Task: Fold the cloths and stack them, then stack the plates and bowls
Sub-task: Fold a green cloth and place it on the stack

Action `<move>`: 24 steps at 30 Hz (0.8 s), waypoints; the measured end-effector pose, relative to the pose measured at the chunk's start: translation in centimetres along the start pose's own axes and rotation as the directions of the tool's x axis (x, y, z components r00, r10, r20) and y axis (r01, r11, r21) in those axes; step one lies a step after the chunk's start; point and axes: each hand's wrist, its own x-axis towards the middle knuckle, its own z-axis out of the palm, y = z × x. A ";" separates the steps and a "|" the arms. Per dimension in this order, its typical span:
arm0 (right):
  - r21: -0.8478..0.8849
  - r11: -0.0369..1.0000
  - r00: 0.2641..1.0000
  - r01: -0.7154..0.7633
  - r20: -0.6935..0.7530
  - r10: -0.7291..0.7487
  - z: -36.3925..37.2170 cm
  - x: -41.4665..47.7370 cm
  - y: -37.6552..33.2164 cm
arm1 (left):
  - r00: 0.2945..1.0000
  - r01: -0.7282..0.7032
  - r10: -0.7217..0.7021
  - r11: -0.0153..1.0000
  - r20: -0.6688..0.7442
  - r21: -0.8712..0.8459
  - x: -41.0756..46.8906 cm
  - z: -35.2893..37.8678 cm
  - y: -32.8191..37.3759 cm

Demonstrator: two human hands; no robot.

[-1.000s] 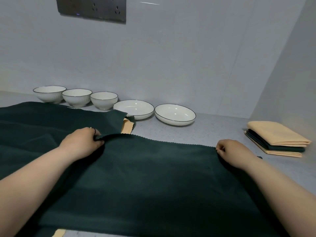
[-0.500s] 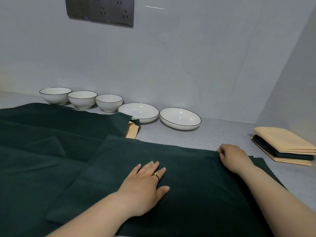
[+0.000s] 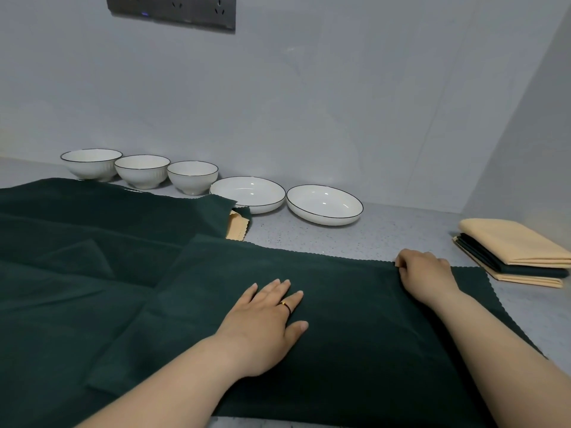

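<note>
A dark green cloth (image 3: pixel 349 307), folded over, lies flat on the grey counter (image 3: pixel 386 236) in front of me. My left hand (image 3: pixel 262 322) presses flat on its middle, fingers straight. My right hand (image 3: pixel 425 273) pinches the cloth's far right corner. More dark green cloth (image 3: pixel 77 242) lies spread at the left, with a yellow cloth (image 3: pixel 237 225) peeking out beneath it. A stack of folded yellow and green cloths (image 3: pixel 513 251) sits at the right. Three white bowls (image 3: pixel 142 169) and two white plates (image 3: pixel 324 205) line the back wall.
A grey wall rises close behind the dishes, with a socket panel (image 3: pixel 173 9) at the top. A side wall (image 3: pixel 531 134) stands just behind the folded stack at the right. Bare counter shows between the plates and the stack.
My left hand let go of the cloth's far left corner and moved onto the cloth's middle, where it now presses flat. My right hand keeps its pinch on the far right corner.
</note>
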 end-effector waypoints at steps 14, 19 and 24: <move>0.220 0.912 0.920 0.345 0.113 -0.375 -2.1 -10.0 -9.9 | 0.999 -0.002 0.002 1.000 -0.054 0.000 -0.1 -0.1 0.3; 0.269 0.877 0.880 0.398 0.157 -0.448 -0.8 -14.0 -10.4 | 0.987 0.009 -0.011 1.000 -0.161 -0.014 -0.9 -0.7 0.7; 0.340 0.862 0.896 0.376 0.103 -0.432 -0.4 -14.4 -10.2 | 0.993 0.006 -0.005 1.000 -0.122 0.005 -4.3 -0.6 2.1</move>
